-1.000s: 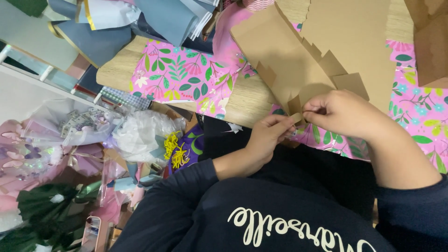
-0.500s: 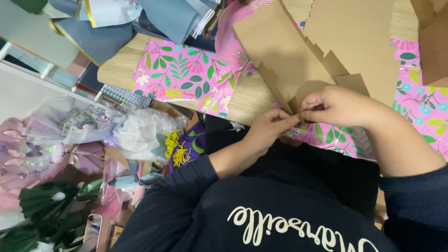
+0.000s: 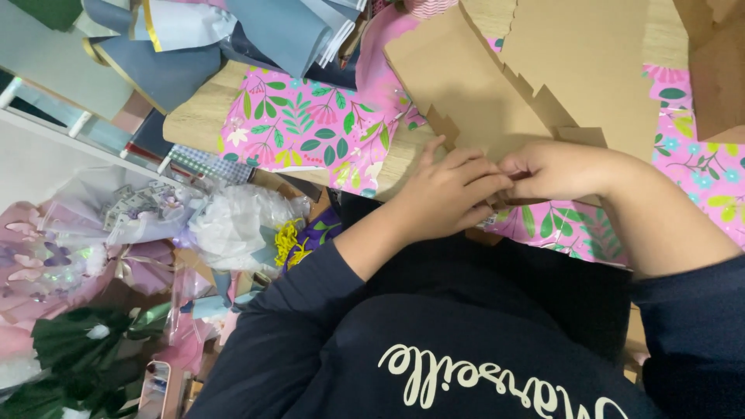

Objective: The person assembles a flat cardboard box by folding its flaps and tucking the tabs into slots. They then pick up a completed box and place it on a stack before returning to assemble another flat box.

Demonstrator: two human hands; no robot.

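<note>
Head view, looking down over a dark navy sweatshirt [image 3: 481,349] to a wooden tabletop [image 3: 203,122].

Left hand [image 3: 450,194]: fingers curled and pressed together against the near edge of a flat brown cardboard box blank [image 3: 481,85], pinching a lower flap. Right hand [image 3: 555,169]: closed into a loose fist on the same flap, knuckles touching the left fingertips; exact grip underneath hidden by the fingers.

Cardboard blank: lying flat on the table just beyond both hands, notched tabs along its near edge, overlapping a second brown cardboard sheet [image 3: 597,62] to the right. Both resting on pink floral wrapping paper [image 3: 310,128] with green leaf print, spread across the table and showing again at right [image 3: 698,167].

Upper left: stack of grey-blue paper sheets [image 3: 279,31], overhanging the table edge. Lower left, below table level: bouquet wrapped in translucent white film [image 3: 233,225], pale pink and lilac wrapped bouquets [image 3: 54,264], dark green folded paper [image 3: 85,349].
</note>
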